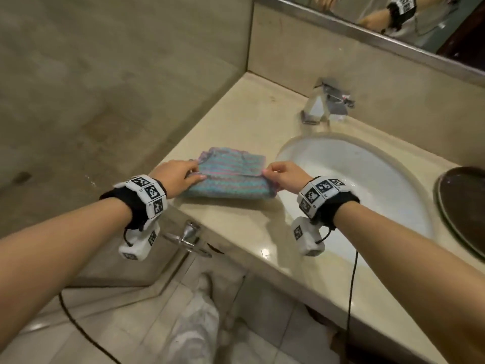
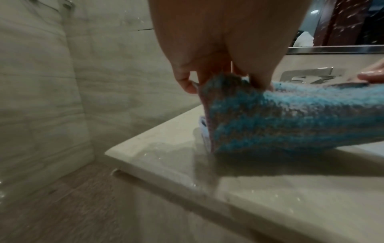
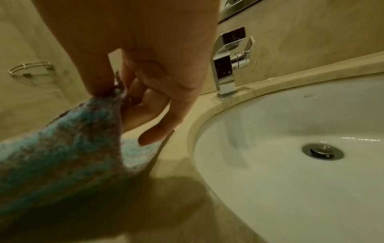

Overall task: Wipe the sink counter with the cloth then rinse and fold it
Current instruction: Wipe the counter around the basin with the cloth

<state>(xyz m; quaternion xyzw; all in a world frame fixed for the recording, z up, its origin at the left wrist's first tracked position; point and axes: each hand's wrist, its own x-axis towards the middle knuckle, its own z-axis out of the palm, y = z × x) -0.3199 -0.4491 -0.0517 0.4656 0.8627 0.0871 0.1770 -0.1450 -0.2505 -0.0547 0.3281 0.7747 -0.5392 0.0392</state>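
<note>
A blue and pink striped cloth (image 1: 231, 177) lies partly folded on the beige sink counter (image 1: 252, 119), left of the white basin (image 1: 367, 179). My left hand (image 1: 194, 170) pinches the cloth's left corner (image 2: 226, 85) and lifts it off the counter. My right hand (image 1: 266, 173) pinches the right corner (image 3: 116, 93) between thumb and forefinger, its other fingers curled below. The near folded edge of the cloth (image 2: 290, 121) rests on the counter (image 2: 270, 197). The cloth (image 3: 62, 148) hangs down from the right hand's pinch.
A chrome faucet (image 1: 325, 103) stands behind the basin; its drain (image 3: 322, 151) shows in the right wrist view. A dark round tray (image 1: 464, 206) sits at the right. A tiled wall (image 1: 118, 88) closes the left; a mirror (image 1: 420, 19) hangs above.
</note>
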